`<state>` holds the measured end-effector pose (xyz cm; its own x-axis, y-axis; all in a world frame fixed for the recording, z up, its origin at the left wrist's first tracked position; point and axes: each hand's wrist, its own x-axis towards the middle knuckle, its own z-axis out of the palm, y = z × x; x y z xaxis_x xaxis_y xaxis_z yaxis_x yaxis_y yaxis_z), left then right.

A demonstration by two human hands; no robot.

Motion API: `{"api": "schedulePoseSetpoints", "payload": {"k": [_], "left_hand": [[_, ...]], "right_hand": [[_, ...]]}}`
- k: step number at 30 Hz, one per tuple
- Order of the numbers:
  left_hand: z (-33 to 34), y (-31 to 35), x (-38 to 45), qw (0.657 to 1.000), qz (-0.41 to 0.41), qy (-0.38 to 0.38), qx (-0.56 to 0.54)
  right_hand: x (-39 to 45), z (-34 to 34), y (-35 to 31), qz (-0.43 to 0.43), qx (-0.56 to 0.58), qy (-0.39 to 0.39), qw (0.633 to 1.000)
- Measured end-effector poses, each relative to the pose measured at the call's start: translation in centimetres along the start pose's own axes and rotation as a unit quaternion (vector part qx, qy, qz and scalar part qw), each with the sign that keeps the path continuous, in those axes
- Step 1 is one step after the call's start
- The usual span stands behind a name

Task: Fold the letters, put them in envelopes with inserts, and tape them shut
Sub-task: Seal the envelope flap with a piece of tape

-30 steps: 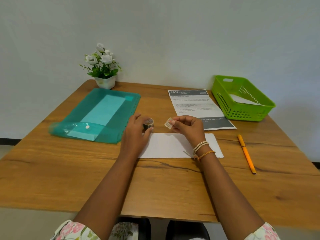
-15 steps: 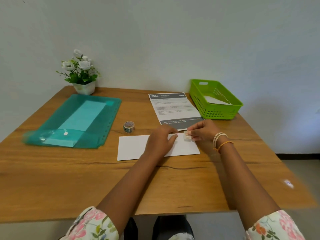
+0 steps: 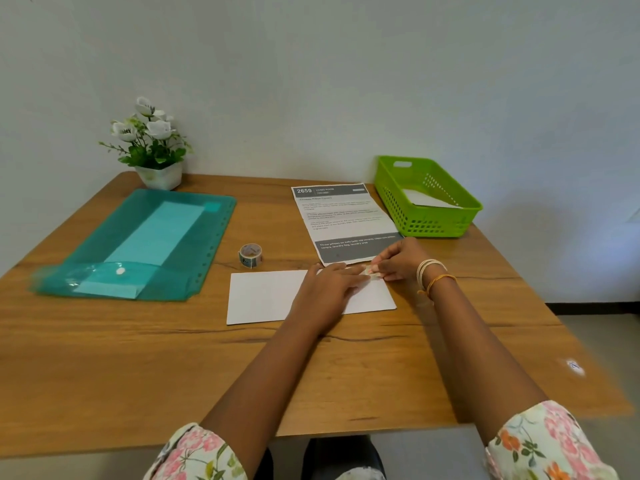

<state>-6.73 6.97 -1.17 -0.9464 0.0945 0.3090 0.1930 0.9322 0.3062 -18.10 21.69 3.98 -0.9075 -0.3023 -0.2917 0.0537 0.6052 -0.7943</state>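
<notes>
R hand (image 3: 398, 263) pinches tape piece (image 3: 368, 270) onto envelope (image 3: 263, 299) far edge; L hand (image 3: 329, 289), off tape roll (image 3: 250, 255) now, lies flat, fingers spread; sealing underway.

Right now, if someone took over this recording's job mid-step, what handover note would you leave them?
Left hand: flat on the white envelope, pinning it down.
Right hand: pinching a small piece of tape at the envelope's far edge.
Tape roll: standing on the table, just beyond the envelope's left end.
Printed sheet: unfolded, beyond the envelope.
Green basket: holds something white, apparently paper.
Teal folder: closed, with paper inside.
Done: tape piece torn off and at the envelope.
Left: press the tape down; the printed sheet is not yet folded.
</notes>
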Motion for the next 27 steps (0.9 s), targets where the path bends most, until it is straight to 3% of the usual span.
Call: {"api": "schedulePoseSetpoints", "payload": {"k": [7,19,23,27], "left_hand": [[0.3,-0.1,0.1,0.999,-0.022,-0.044,0.012],[0.2,0.0,0.1,0.999,-0.023,-0.038,0.003],[0.1,-0.3,0.3,0.999,-0.019,-0.037,0.007],[-0.1,0.0,0.3,0.998,-0.004,-0.045,0.043]], "right_hand": [[0.1,0.3,-0.1,0.001,-0.023,0.025,0.999],[0.0,1.7,0.4,-0.017,-0.095,0.114,0.989],[-0.4,2.2,1.1,-0.076,-0.134,0.188,0.970],[-1.9,2.6,1.8,-0.143,-0.192,0.147,0.960]]}}
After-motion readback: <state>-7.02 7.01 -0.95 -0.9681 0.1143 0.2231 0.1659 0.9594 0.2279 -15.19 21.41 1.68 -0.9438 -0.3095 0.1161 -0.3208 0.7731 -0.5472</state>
